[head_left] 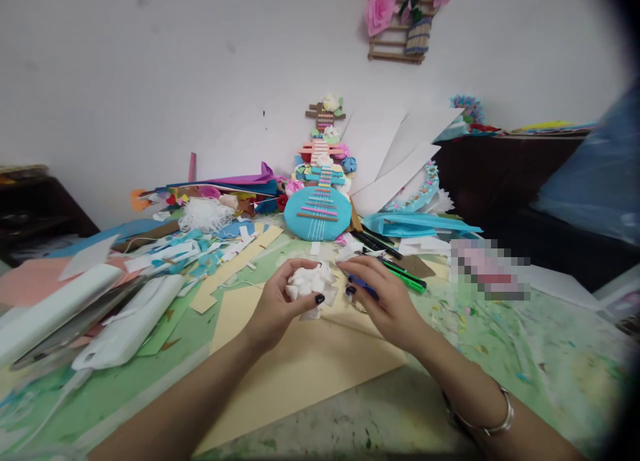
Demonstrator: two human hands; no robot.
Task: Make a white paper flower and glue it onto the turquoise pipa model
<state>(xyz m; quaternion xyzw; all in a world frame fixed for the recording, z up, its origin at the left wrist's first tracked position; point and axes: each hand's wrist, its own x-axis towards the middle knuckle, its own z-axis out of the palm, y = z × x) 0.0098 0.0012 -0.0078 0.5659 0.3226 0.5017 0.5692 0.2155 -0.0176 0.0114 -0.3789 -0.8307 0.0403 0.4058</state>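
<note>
Pinching the white paper bundle [306, 284] in the left hand's [283, 298] fingers, above the cream sheet [300, 374]; right hand's [383, 294] fingers curl round a blue-handled tool [364, 286] just beside. Bundle looks largely gathered — outer flaps not yet tucked in. Beyond, on the counter [525, 381], a blue lute-shaped model [315, 201] stands strung.

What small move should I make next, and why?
Perhaps ease the right hand slightly left, toward the white ruffled piece: the left hand holds that piece, while the right, with a blue item in its fingers, is just beside it.
</note>
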